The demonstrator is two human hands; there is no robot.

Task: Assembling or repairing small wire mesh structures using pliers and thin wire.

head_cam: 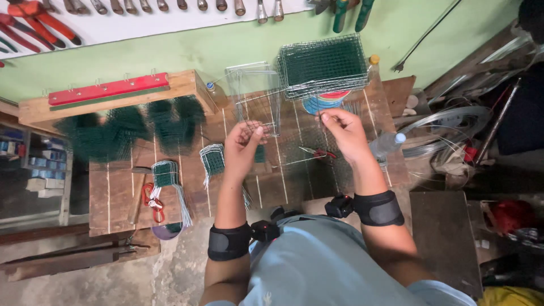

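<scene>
Over a wooden workbench (116,198), my left hand (243,146) grips the lower edge of a small wire mesh panel (258,105) that stands upright in front of me. My right hand (343,131) is raised beside it, with its fingertips pinched on a thin wire near the mesh. Both wrists wear black straps. Red-handled pliers (320,152) lie on the bench just below my right hand.
A stack of green mesh panels (324,63) rests at the back of the bench. Bent mesh pieces (165,175) and red scissors (153,205) lie at the left. Dark green mesh bundles (130,127) hang from a wooden rack (107,93). A plastic bottle (387,144) and wire coils (442,127) lie at the right.
</scene>
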